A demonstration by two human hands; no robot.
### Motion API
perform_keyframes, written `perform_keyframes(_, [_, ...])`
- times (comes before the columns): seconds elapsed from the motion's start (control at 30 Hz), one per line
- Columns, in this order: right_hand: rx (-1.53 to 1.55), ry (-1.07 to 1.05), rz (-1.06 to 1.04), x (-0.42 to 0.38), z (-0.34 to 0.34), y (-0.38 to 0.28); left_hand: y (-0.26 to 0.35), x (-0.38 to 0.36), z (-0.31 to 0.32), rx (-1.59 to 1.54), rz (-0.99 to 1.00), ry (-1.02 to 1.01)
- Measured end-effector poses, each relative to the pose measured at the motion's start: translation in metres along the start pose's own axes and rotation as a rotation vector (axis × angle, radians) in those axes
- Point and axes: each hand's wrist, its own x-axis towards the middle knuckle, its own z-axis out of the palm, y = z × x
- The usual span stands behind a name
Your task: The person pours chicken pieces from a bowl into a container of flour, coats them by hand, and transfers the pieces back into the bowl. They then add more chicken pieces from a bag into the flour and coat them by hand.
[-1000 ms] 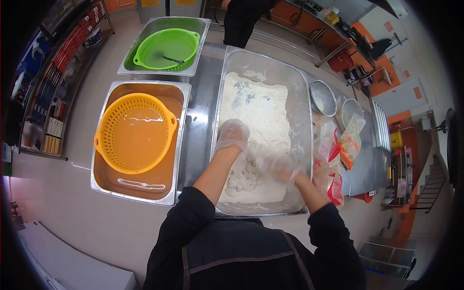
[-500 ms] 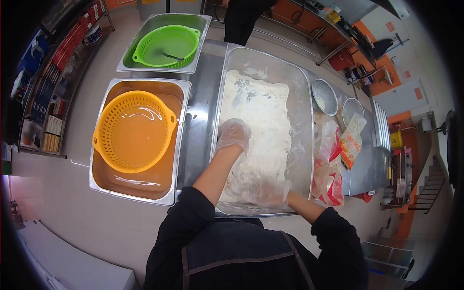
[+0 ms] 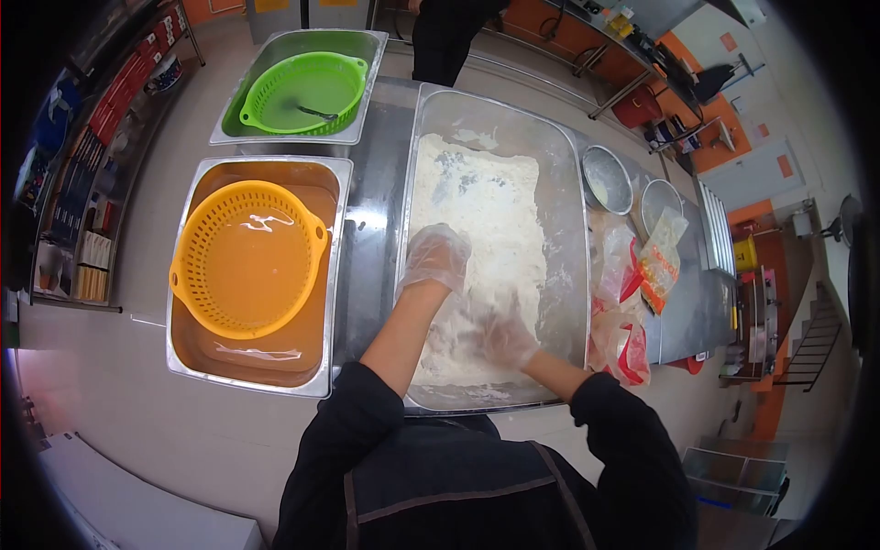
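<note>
A large metal tray lies before me with a broad layer of white flour-like powder in it. My left hand, in a clear plastic glove, rests at the powder's left side by the tray wall; its fingers are turned down and hidden from me. In the near part of the tray, my right hand, gloved alike, is low over the powder and touches or nearly touches it. Motion smears its fingers. The powder near this hand looks loose and uneven.
To the left, a metal pan of orange-brown liquid holds a yellow basket. Behind it, another pan holds a green basket with a dark-handled utensil. Metal bowls and plastic bags lie right. A person stands beyond.
My right hand has moved away from the tray's near edge, forward over the powder. My left hand stays at about the same spot. The whole view has shifted slightly.
</note>
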Motion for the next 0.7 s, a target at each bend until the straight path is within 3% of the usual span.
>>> perform_keyframes(0.03, [0.088,-0.184,0.136,0.009,0.007,0.008,0.002,-0.001,-0.002,-0.026,-0.042,0.034])
perform_keyframes(0.07, [0.180,-0.367,0.273,0.015,0.019,0.013,-0.001,0.004,0.003,0.094,0.089,0.121])
perform_keyframes(0.13, [0.785,-0.126,0.214,0.025,0.062,0.005,-0.006,0.013,0.010,0.334,0.354,0.289])
perform_keyframes(0.23, [-0.184,-0.002,-0.066,-0.005,0.018,-0.010,0.012,0.023,-0.001,-0.208,0.125,0.375])
perform_keyframes(0.27, [-0.213,0.041,-0.108,-0.023,0.014,-0.003,0.009,0.036,0.002,-0.147,0.217,0.368])
perform_keyframes(0.33, [-0.059,-0.029,-0.140,-0.040,0.015,0.030,-0.003,0.068,0.018,-0.030,0.388,0.354])
perform_keyframes(0.4, [0.323,-0.249,-0.103,-0.033,0.031,0.072,0.008,0.065,0.005,0.033,0.280,0.371])
perform_keyframes(0.47, [0.480,-0.186,0.170,0.000,0.000,0.080,0.009,0.065,0.004,0.074,0.250,0.412])
perform_keyframes(0.5, [0.710,0.073,0.116,0.024,0.016,0.095,0.004,0.068,0.008,0.082,0.271,0.453])
perform_keyframes(0.57, [1.373,0.312,0.057,0.068,0.066,0.111,-0.003,0.071,0.010,0.145,0.323,0.528])
perform_keyframes(0.63, [1.467,0.116,0.152,0.099,0.065,0.099,-0.008,0.071,0.009,0.263,0.390,0.591])
perform_keyframes(0.7, [1.123,-0.021,0.195,0.113,0.070,0.080,-0.012,0.075,0.010,0.443,0.414,0.549])
